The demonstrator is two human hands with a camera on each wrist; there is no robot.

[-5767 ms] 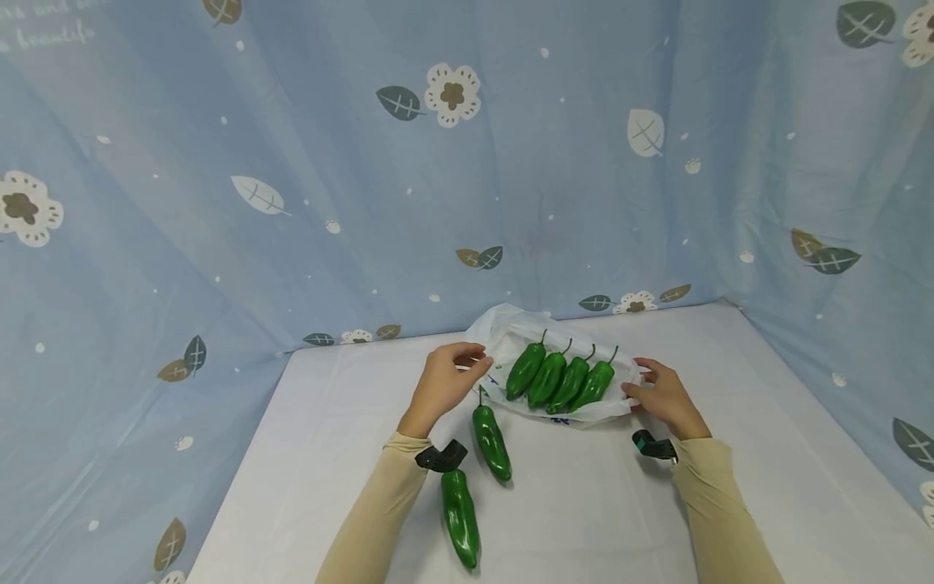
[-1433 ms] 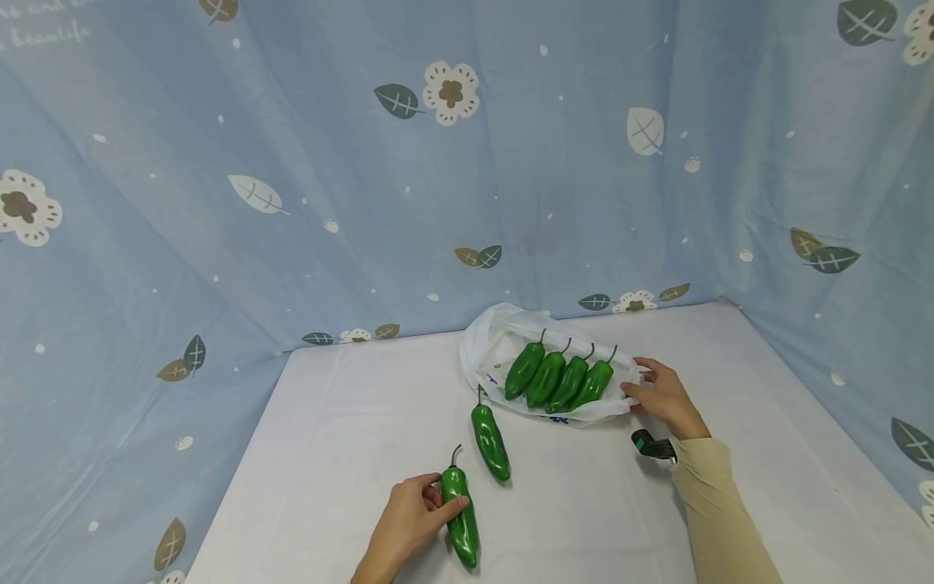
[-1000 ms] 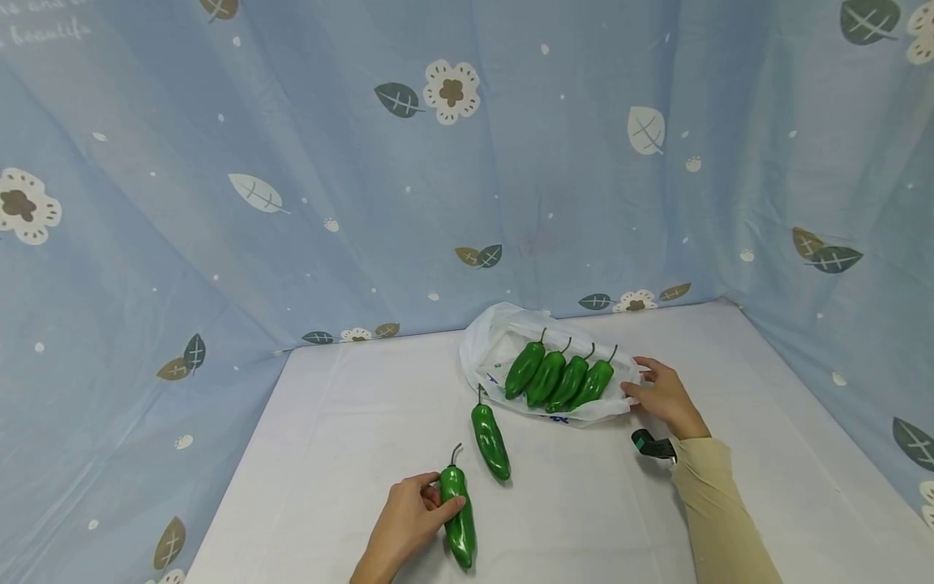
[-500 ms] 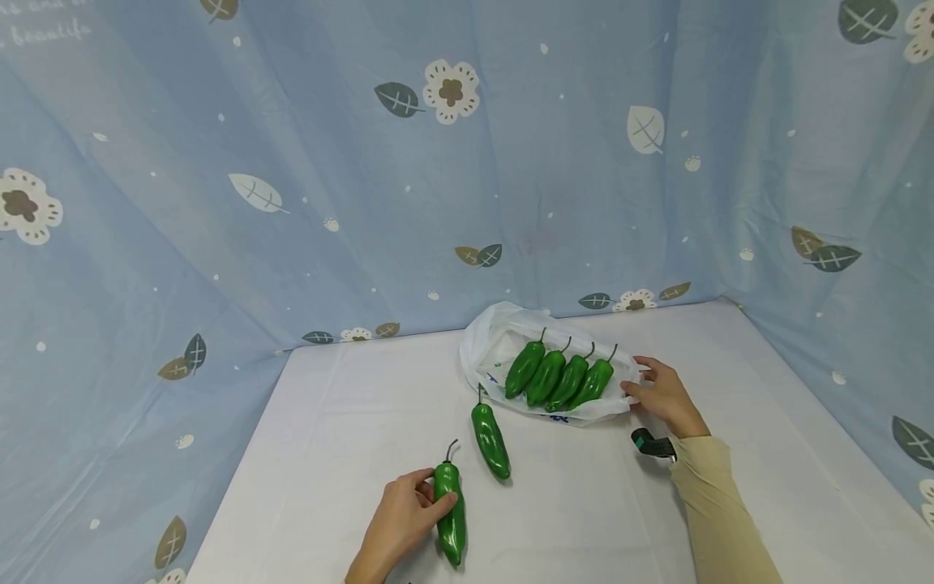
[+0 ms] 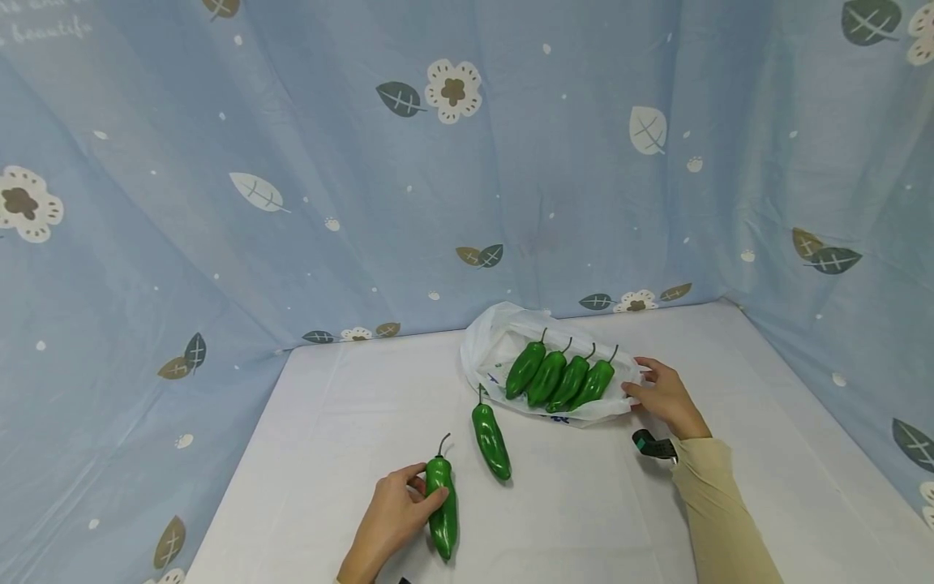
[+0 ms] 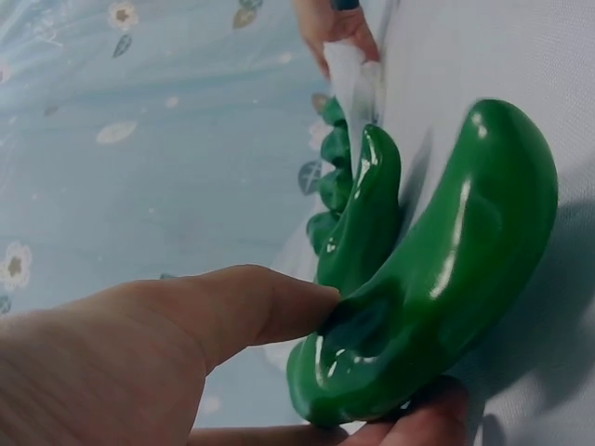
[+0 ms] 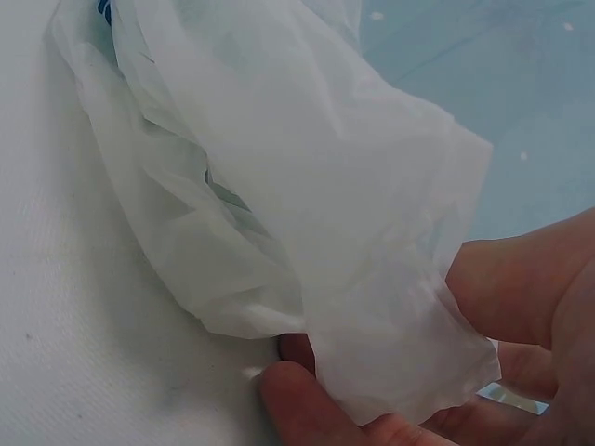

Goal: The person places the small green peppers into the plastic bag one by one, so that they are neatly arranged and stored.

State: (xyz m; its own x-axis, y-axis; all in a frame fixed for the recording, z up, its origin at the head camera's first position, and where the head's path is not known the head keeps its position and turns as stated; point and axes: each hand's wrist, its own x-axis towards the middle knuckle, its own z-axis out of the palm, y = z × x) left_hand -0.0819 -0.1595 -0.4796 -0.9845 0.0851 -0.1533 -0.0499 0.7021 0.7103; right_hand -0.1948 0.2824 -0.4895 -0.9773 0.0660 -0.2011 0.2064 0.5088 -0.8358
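Observation:
My left hand (image 5: 390, 513) grips a long green chili pepper (image 5: 442, 519) near the front of the table, thumb on one side and fingers on the other. The pepper's thin stem points away from me, and in the left wrist view its glossy body (image 6: 465, 232) curves up past the thumb. My right hand (image 5: 662, 397) pinches the right edge of a white plastic bag (image 5: 481, 341), whose crumpled film (image 7: 372, 204) fills the right wrist view between thumb and fingers. Several green peppers (image 5: 547, 378) lie side by side on the bag, stems pointing back.
One more loose green pepper (image 5: 491, 442) lies on the white tabletop (image 5: 350, 405), between the held pepper and the bag. A blue curtain (image 5: 350, 162) with leaves and flowers hangs behind the table and along both sides.
Earlier my left hand was by the bag's left edge; it then came to the front pepper and took hold. Over the last second, hand and pepper shifted slightly left. The right hand stayed put.

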